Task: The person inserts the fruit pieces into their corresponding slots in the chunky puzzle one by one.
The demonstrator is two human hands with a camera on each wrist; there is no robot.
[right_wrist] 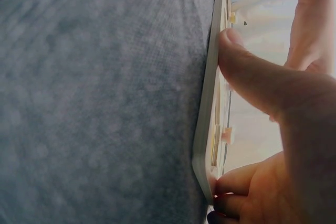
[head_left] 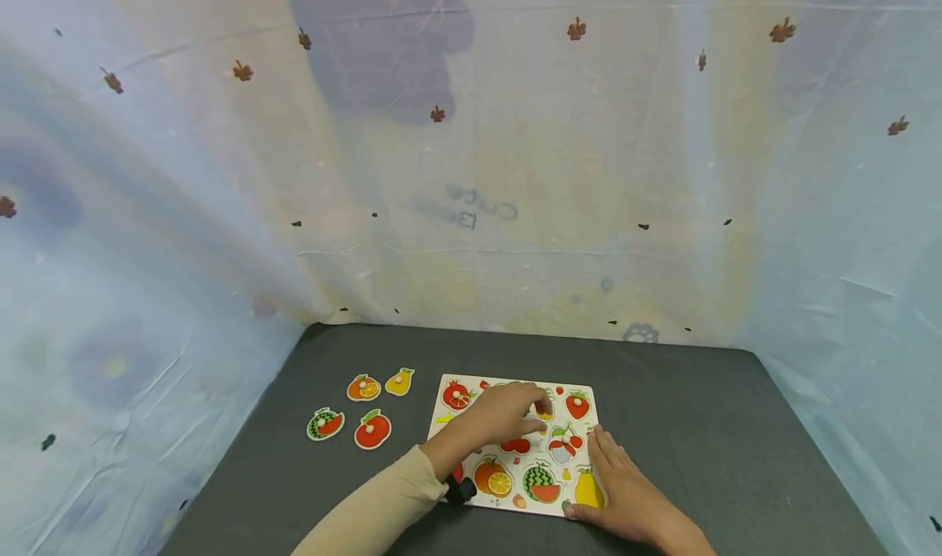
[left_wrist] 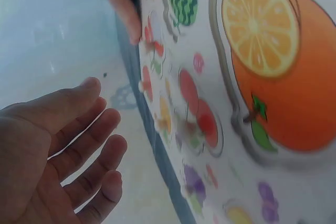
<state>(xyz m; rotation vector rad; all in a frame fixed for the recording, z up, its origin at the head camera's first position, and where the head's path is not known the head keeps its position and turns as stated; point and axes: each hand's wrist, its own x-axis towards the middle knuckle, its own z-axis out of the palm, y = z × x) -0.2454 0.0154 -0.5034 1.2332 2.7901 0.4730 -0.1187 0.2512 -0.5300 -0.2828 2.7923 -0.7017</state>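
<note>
A white fruit puzzle board [head_left: 518, 478] lies on the dark table. My left hand [head_left: 508, 413] hovers over its middle, fingers loosely bent; in the left wrist view the hand [left_wrist: 68, 150] holds nothing. Part of the board is hidden beneath it. At the near right corner, my right hand [head_left: 621, 486] rests against the board, fingers straight along the right edge. Its thumb [right_wrist: 236, 45] touches the near edge. Knobbed strawberry [head_left: 577, 405] and pomegranate [head_left: 456, 395] pieces sit in the board. Orange [head_left: 493, 477] and watermelon [head_left: 542, 484] pictures show along its near side.
Left of the board lie several loose knobbed pieces: an orange [head_left: 364, 387], a pear [head_left: 400, 382], a watermelon [head_left: 325, 424] and a red round fruit [head_left: 372, 429]. A pale patterned curtain [head_left: 471, 172] surrounds the dark tabletop [head_left: 684, 409] at the back and sides.
</note>
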